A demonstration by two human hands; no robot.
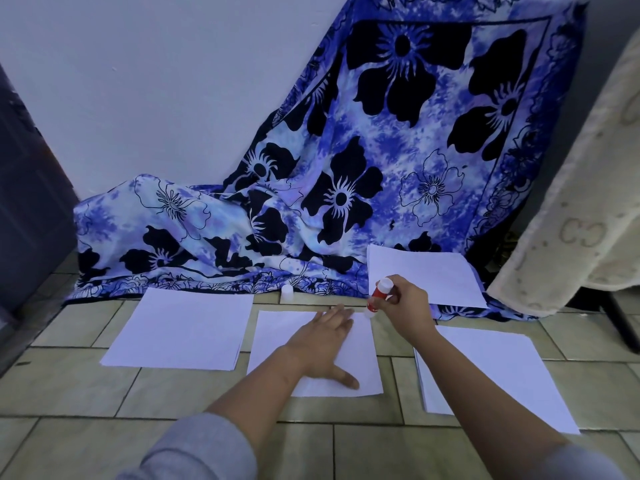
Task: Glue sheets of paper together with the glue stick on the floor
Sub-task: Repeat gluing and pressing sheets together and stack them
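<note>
White paper is counted in four lots. One sheet (277,341) is pressed flat under the left hand (325,344), fingers straight and spread. One stack (180,327) is laid just left of that hand, another (485,372) right of the right wrist, and a fourth lot (426,275) beyond the right hand (407,299), on the blue flowered cloth (346,168).

One red glue stick (379,294) is gripped in the right hand's curled fingers, tip set down at the pressed sheet's far right corner. One white cap (286,293) is stood on the floor tiles (173,393) beyond the left hand.

The stick's label is too blurred to be read. A paired-letter monogram is repeated on the cream blanket (581,233), far right.
</note>
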